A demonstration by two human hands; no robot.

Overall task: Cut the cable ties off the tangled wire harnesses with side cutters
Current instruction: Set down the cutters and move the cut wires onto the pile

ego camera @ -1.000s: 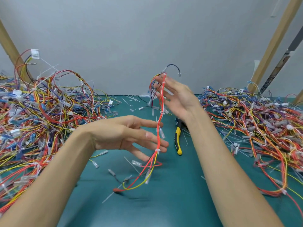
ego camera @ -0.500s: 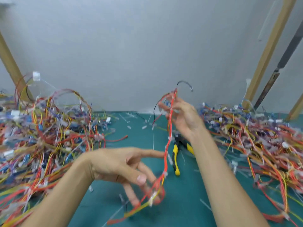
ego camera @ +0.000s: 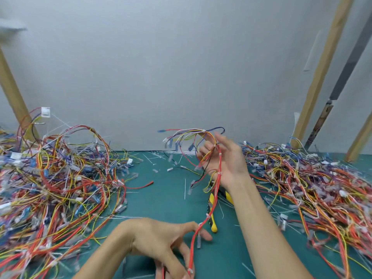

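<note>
Harness (ego camera: 207,216), gripped by right hand (ego camera: 225,164) at 1 o'clock and left hand (ego camera: 161,242) at 6, could snag cutters (ego camera: 213,225) beneath.

A single head-worn wide-angle view looks forward and slightly down across the table (ego camera: 161,200), facing the grey wall (ego camera: 181,77) behind it. It sits close above the left hand (ego camera: 161,242) and the right hand (ego camera: 225,162).

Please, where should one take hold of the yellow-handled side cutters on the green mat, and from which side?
Grip the yellow-handled side cutters by the handles, near their free ends, coming from above on the near side. They lie flat on the green mat, handles toward the person; the head is hidden behind the right hand and the red wire harness it holds.
</note>
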